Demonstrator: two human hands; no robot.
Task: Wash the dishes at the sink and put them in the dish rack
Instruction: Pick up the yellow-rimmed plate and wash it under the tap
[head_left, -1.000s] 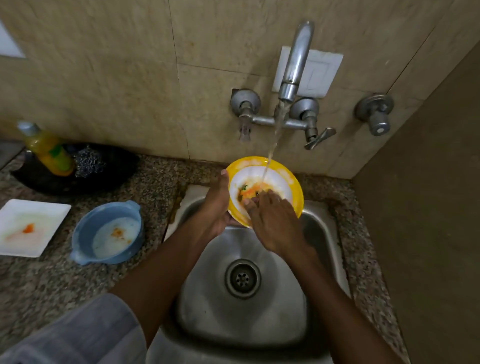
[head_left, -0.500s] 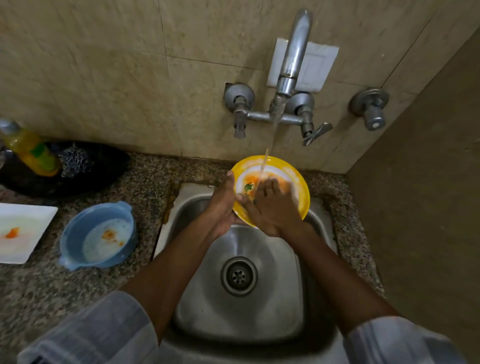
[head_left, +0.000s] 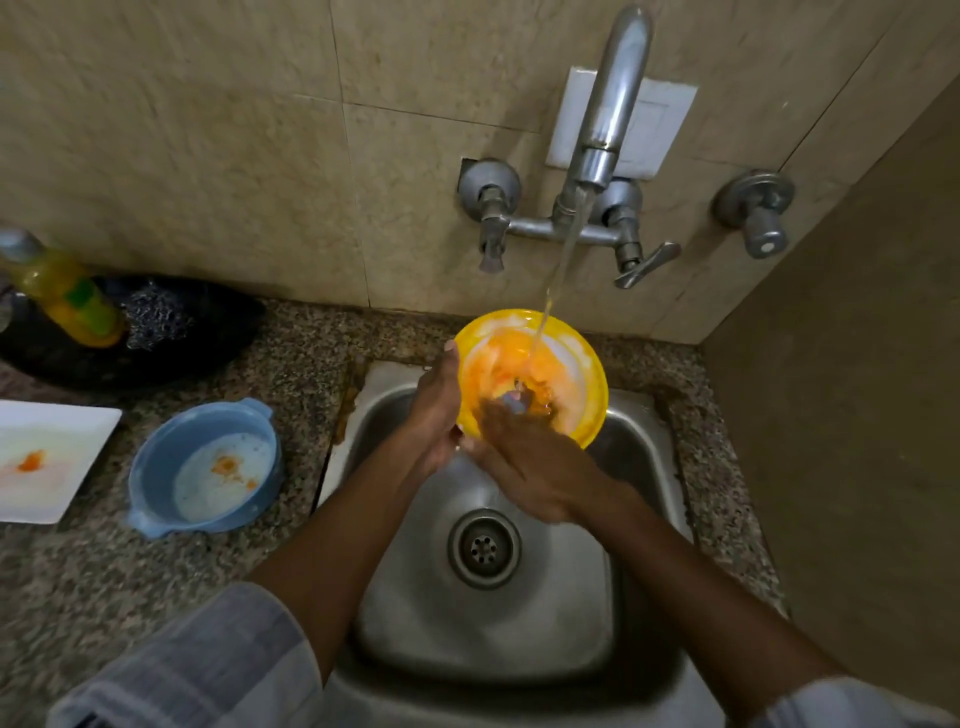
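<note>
Here, a yellow bowl (head_left: 563, 364) tilts over the sink (head_left: 483, 623) under running water; the left hand (head_left: 434, 415) grips its rim, right hand (head_left: 530, 467) fingers (head_left: 511, 410), blurred, lie straight inside.

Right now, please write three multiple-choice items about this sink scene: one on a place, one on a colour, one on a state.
1. Where is the blue bowl?
A. On the counter left of the sink
B. Inside the sink
C. Under the tap

2. What colour is the rim of the plate in the hands?
A. Green
B. Yellow
C. Black

3. What is the tap's state?
A. Off
B. Running
C. Covered by a cloth

Answers: 1 A, it sits on the granite beside the basin; 2 B, a yellow edge rings the plate that the left hand holds and the right hand rubs; 3 B, a stream falls onto the plate.
</note>
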